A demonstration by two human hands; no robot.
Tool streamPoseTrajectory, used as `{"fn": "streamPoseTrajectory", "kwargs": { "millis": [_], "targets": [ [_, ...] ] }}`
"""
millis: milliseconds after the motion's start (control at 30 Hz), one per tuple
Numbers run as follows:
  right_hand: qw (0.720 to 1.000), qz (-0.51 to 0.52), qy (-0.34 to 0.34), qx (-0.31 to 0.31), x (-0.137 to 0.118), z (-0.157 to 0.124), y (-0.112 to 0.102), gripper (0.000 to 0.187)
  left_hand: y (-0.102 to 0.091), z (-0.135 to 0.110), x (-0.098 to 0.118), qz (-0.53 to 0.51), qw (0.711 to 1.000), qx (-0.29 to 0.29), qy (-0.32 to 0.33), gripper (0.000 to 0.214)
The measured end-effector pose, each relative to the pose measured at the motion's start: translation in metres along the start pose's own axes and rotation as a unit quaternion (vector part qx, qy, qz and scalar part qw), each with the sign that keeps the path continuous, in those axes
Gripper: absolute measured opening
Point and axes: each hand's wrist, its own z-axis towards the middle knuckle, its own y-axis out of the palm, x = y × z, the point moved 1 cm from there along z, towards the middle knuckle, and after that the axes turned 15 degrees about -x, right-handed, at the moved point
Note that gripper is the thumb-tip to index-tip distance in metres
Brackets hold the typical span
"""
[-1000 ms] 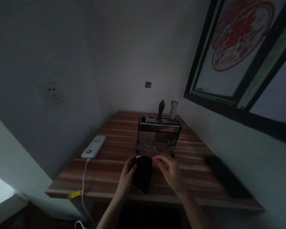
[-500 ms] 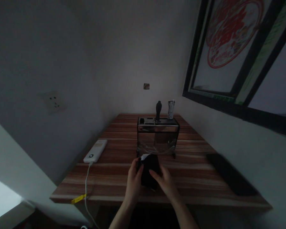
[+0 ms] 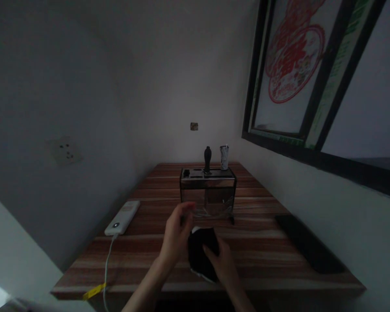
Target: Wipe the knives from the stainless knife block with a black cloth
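Note:
My right hand [image 3: 222,260] grips a black, flat, cloth-like piece [image 3: 203,251] by its right side, thumb on top. The piece has a pale lower edge and a small white patch at its top; its exact kind is not clear in the dim light. My left hand [image 3: 178,225] is raised just to the upper left of the piece, fingers curved and apart from the thumb, with nothing visible in it. Just beyond the hands stands a knife rack [image 3: 208,183] with clear sides. Upright on its top are a black handle [image 3: 207,159] and a silvery wrapped item [image 3: 224,157].
On the left of the striped wooden table [image 3: 149,255] lies a white power bank [image 3: 122,218] with a white cable [image 3: 106,264] over the front edge, near a yellow tag [image 3: 94,291]. A long black slab [image 3: 308,245] lies at right, below a dark-framed window [image 3: 279,149].
My left hand has let go of the black piece and lifted up and to the left. The right hand still holds the piece. The view has tilted and shifted slightly.

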Motion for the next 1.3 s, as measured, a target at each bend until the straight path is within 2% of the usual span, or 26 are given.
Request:
{"fn": "streamPoseTrajectory", "kwargs": {
  "millis": [100, 200, 333, 400, 500, 600, 700, 867, 933, 1067, 1300],
  "targets": [
    [0.999, -0.038, 0.002, 0.015, 0.001, -0.001, 0.000, 0.034, -0.007, 0.024, 0.032, 0.105, 0.991, -0.029, 0.081, 0.021],
    [0.996, -0.073, 0.028, 0.030, 0.006, -0.002, -0.001, 0.035, -0.005, 0.052, 0.070, 0.209, 0.952, -0.110, 0.194, 0.023],
    [0.996, -0.075, 0.038, 0.032, 0.013, -0.003, -0.002, 0.039, 0.008, 0.094, 0.108, 0.344, 0.870, -0.197, 0.295, 0.027],
    [0.996, -0.074, 0.033, 0.042, 0.014, -0.003, -0.003, 0.040, 0.018, 0.117, 0.118, 0.433, 0.804, -0.248, 0.323, 0.032],
    [0.994, -0.080, 0.037, 0.064, 0.014, -0.004, -0.004, 0.042, 0.033, 0.151, 0.124, 0.537, 0.719, -0.271, 0.349, 0.038],
    [0.994, -0.081, 0.037, 0.060, 0.016, -0.005, -0.005, 0.046, 0.047, 0.181, 0.123, 0.624, 0.637, -0.266, 0.367, 0.032],
    [0.995, -0.078, 0.034, 0.059, 0.020, -0.005, -0.005, 0.048, 0.061, 0.204, 0.118, 0.679, 0.588, -0.255, 0.357, 0.027],
    [0.993, -0.078, 0.032, 0.078, 0.025, -0.006, -0.007, 0.049, 0.087, 0.228, 0.106, 0.776, 0.503, -0.279, 0.259, 0.023],
    [0.994, -0.078, 0.032, 0.071, 0.026, -0.006, -0.008, 0.049, 0.097, 0.234, 0.103, 0.791, 0.489, -0.284, 0.231, 0.025],
    [0.992, -0.082, 0.022, 0.089, 0.028, -0.007, -0.009, 0.047, 0.112, 0.244, 0.098, 0.796, 0.495, -0.283, 0.205, 0.028],
    [0.994, -0.068, 0.013, 0.089, 0.034, -0.007, -0.009, 0.049, 0.115, 0.255, 0.084, 0.794, 0.514, -0.292, 0.141, 0.021]
  ]
}}
